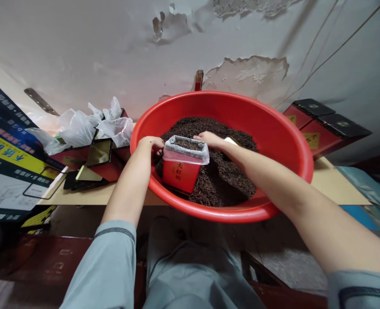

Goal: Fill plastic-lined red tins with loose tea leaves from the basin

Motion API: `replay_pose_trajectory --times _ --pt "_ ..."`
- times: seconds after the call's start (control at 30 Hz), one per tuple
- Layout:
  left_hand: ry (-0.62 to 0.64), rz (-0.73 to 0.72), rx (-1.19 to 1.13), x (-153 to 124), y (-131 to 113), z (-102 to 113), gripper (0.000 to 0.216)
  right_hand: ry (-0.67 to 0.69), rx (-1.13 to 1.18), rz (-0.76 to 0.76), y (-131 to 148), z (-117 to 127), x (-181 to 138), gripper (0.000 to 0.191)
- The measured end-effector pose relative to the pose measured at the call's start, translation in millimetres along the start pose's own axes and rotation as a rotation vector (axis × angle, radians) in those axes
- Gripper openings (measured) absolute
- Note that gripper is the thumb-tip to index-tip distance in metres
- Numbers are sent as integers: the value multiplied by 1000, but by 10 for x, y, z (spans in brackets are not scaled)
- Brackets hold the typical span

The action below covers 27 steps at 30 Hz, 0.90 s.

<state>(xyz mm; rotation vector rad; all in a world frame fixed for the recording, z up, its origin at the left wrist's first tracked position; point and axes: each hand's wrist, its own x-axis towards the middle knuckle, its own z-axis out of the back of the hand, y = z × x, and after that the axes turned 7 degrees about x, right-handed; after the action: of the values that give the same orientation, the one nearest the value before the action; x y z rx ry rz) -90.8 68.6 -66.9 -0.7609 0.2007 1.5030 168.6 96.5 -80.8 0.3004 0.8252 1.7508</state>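
A big red basin (pixel 273 128) holds a heap of dark loose tea leaves (pixel 222 176). Standing in the leaves near the front is a small red tin (pixel 180 174) lined with a clear plastic bag and partly filled with tea. My left hand (pixel 153 143) curls against the tin's left top edge, fingers bent on the bag rim. My right hand (pixel 211 139) rests at the tin's right top edge, fingers bent down onto the leaves, with something pale and flat just behind it.
Red tins with clear bags (pixel 93 126) and a gold lid (pixel 99 152) sit to the left on a tan board (pixel 334 182). Red boxes with black lids (pixel 325 124) stand at right. Printed cartons (pixel 9 150) lean at far left. A peeling wall is behind.
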Motion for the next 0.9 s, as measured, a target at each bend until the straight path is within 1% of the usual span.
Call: replay_pose_trajectory --times 0.07,0.1,0.17,0.2,0.27,0.37,0.43,0.47,0.57,0.6,0.63,0.67,0.73,0.8,0.9 --pt "7 18 1 34 2 -1 10 -78 75 -9 103 155 56 36" --pt "11 22 3 53 2 2 9 -122 143 14 179 220 40 36" --pt "23 26 11 87 2 11 9 -186 277 115 377 298 -75 38" --pt "30 26 15 100 0 15 8 -192 291 172 488 310 -165 39" --pt "45 23 18 116 -4 18 9 -168 197 280 697 294 -364 44" --pt "55 23 18 119 -1 5 9 -30 18 376 869 245 -600 46" --pt "45 26 23 114 8 -5 9 13 -49 416 844 219 -684 48" --pt "35 29 29 109 12 -7 9 13 -72 420 797 204 -711 56" --pt "-14 36 65 87 -2 10 20 58 -69 342 597 130 -792 103" --pt "-41 32 82 76 -19 23 26 85 -35 316 536 96 -829 112" --pt "-77 23 102 64 -43 37 33 99 7 303 487 60 -872 116" --pt "-121 10 123 49 -72 53 39 91 50 309 452 24 -917 116" --pt "-221 -25 166 16 -137 82 47 25 107 346 419 -27 -996 112" --pt "-337 -85 199 -19 -194 102 47 -36 126 360 409 -26 -1037 106" --pt "-506 -207 184 -65 -240 102 41 -71 164 343 368 97 -1023 101"
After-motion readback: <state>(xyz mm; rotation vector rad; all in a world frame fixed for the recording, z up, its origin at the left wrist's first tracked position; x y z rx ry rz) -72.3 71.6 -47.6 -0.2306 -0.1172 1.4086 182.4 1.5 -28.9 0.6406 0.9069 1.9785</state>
